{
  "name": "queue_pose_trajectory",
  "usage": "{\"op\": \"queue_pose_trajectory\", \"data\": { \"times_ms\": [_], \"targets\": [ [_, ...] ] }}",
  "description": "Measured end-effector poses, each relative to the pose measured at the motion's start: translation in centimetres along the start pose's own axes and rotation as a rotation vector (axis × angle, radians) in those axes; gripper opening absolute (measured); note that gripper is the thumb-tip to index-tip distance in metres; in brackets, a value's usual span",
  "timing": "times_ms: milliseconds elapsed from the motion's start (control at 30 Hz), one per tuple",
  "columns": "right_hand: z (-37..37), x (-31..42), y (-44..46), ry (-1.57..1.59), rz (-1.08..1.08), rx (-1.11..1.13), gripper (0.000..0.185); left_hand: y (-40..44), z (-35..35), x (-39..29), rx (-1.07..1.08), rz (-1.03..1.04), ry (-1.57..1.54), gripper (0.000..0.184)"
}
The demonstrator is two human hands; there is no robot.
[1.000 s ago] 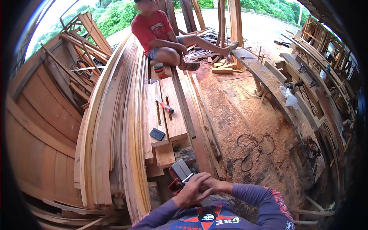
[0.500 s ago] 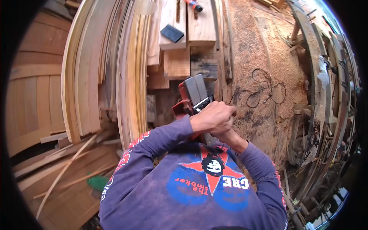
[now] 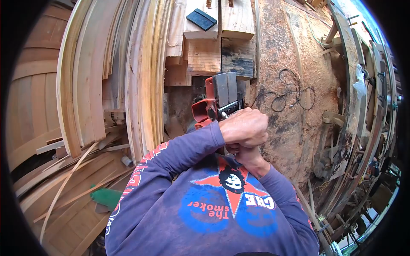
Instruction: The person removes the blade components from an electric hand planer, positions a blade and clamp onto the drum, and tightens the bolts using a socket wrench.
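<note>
A red electric hand planer is tilted up in front of my torso, its grey flat sole facing me. My left hand is closed in a fist at the planer's near end, beside a small silver metal part. What the fist grips is hidden. Just below and touching it, my right hand has curled fingers, mostly covered by the left hand. Whatever it holds cannot be made out.
Long planks stand to the left. Thick timber blocks lie ahead, with a dark rectangular block on top. A black cord loops over the sawdust floor. Green material lies lower left.
The planer now appears more upright. Both hands stay together, the left turned slightly with its knuckles higher. The view has shifted, and the orange-and-blue item at the top is out of sight.
</note>
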State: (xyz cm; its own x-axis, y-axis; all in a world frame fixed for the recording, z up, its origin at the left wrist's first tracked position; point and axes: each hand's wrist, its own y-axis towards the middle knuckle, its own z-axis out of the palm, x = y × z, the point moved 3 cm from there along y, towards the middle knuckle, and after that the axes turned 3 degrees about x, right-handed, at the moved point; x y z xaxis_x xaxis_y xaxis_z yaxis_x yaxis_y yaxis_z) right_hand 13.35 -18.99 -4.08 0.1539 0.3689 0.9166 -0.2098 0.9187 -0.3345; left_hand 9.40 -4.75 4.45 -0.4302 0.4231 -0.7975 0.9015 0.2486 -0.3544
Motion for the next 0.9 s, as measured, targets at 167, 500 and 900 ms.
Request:
{"op": "queue_pose_trajectory", "data": {
  "times_ms": [167, 500, 900],
  "targets": [
    [-1.0, -0.8, -0.3, -0.143, 0.312, 0.073, 0.035, 0.1, 1.0, 0.9, -0.006, -0.03, 0.024, 0.031],
    [-5.3, 2.2, 0.3, -0.753, -0.38, 0.163, 0.059, -3.8, 4.3, -1.2, -0.529, 0.253, 0.033, 0.042],
    [-8.0, 8.1, 5.9, -1.6, -0.582, 0.406, 0.036, -3.1, 8.1, 0.8, -0.868, 0.332, 0.284, 0.073]
  ]
}}
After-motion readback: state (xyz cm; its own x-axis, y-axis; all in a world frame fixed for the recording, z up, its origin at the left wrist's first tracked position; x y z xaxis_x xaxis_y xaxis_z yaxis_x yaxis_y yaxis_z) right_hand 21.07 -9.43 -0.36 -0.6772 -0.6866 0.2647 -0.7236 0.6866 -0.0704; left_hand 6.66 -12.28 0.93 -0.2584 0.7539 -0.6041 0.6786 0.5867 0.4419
